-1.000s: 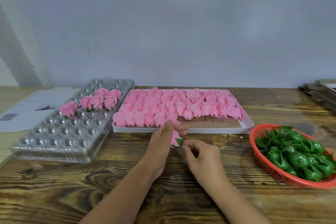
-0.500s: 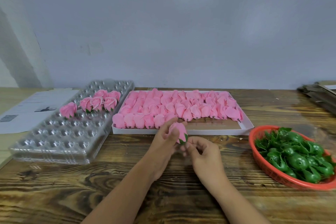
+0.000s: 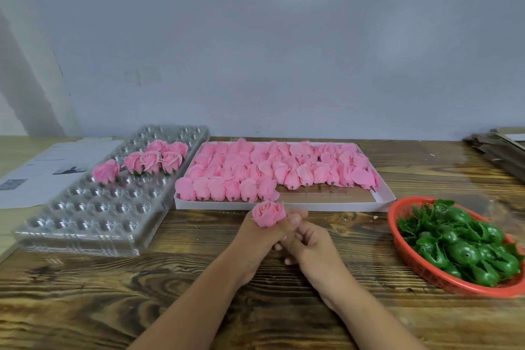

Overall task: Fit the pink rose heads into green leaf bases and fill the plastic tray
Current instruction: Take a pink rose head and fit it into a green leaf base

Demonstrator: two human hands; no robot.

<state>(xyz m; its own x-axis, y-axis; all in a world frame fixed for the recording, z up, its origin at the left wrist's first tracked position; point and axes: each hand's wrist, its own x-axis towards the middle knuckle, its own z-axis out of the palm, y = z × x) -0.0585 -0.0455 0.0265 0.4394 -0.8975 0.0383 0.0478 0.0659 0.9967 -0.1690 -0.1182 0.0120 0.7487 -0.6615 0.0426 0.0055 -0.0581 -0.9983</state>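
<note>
Wooden table (image 3: 85,307): roses (image 3: 150,160) in plastic tray (image 3: 85,224), leaf bases (image 3: 466,247) in basket (image 3: 409,258)

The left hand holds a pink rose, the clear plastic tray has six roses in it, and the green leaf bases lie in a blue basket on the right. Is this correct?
Not fully. The head view shows the basket is red, not blue. The rest stands: the left hand holds a pink rose, the clear plastic tray has six roses, and the green leaf bases lie in the basket on the right.

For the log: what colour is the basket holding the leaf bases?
Orange-red, seen in the head view: the basket at right holds green leaf bases.
</note>
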